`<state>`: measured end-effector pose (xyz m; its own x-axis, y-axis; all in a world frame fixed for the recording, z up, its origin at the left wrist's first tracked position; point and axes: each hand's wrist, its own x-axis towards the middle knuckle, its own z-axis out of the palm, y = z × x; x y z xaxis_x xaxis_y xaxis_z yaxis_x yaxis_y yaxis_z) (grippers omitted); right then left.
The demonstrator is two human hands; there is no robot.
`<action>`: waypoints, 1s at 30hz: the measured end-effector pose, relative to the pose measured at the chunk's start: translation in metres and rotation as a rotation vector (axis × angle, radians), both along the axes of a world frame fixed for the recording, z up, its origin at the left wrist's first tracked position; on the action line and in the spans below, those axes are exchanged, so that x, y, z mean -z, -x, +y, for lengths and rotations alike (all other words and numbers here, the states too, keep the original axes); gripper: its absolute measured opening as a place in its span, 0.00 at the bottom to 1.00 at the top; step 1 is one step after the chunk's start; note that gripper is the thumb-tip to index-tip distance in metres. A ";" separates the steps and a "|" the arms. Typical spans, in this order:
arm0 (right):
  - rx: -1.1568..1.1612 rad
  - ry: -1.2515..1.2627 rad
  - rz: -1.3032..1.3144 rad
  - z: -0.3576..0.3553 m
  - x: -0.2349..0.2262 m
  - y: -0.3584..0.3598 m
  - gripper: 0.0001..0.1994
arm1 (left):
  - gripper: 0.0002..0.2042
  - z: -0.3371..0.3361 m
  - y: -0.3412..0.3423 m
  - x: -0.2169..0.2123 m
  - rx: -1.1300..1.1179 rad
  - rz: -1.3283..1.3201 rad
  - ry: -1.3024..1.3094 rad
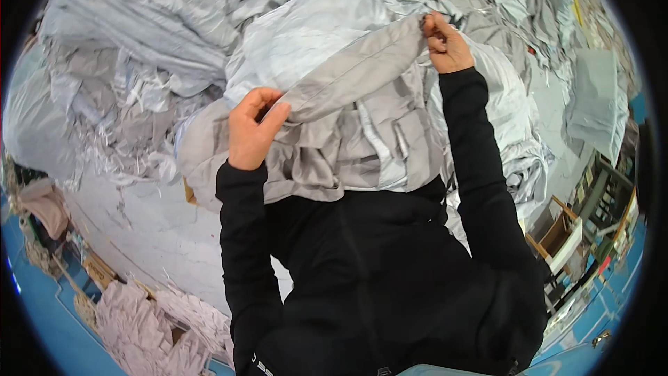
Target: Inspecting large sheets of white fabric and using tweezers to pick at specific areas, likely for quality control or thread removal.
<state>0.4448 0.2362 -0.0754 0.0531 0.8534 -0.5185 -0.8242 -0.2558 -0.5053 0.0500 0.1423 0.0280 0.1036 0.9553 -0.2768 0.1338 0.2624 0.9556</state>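
A grey cloth (362,73) with a stitched, hemmed band stretches slantwise between my two hands. My left hand (256,125) pinches the band's lower left end between thumb and fingers. Farther off and to the right, my right hand (445,43) grips the other end, its fingers closed on the edge. Below the band, the rest of the cloth hangs in loose folds against my front. Just beyond it lies a heap of pale blue-white fabric (299,35).
Crumpled grey fabric (139,21) is piled at the far left. A folded pale cloth bundle (595,101) lies at the right. An open wooden drawer (560,233) stands at the lower right. Pinkish fabric (139,324) lies at the lower left, near the blue floor (69,341).
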 end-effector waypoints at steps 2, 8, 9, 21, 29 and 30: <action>0.024 0.045 -0.030 -0.006 -0.009 0.006 0.13 | 0.07 0.003 -0.005 -0.002 0.012 0.003 0.015; 0.016 -0.017 -0.059 -0.013 -0.020 0.005 0.21 | 0.06 0.004 -0.009 0.008 0.005 -0.047 -0.010; -0.002 -0.029 -0.085 -0.014 -0.024 0.008 0.24 | 0.06 0.003 -0.008 0.008 0.012 -0.050 -0.010; -0.029 -0.053 -0.245 -0.014 -0.044 0.017 0.18 | 0.05 0.004 0.001 0.013 -0.126 -0.196 0.004; -0.063 -0.286 -0.985 -0.022 -0.080 0.060 0.06 | 0.03 -0.009 0.048 0.004 -0.435 -0.487 -0.043; -0.062 -0.440 -1.141 -0.020 -0.080 0.062 0.06 | 0.03 -0.013 0.058 0.003 -0.371 -0.548 -0.091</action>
<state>0.3829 0.2163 0.0045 0.2416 0.9613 0.1320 0.1552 0.0960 -0.9832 -0.0080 0.1290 0.0253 -0.1339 0.9718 -0.1940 -0.4610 0.1122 0.8803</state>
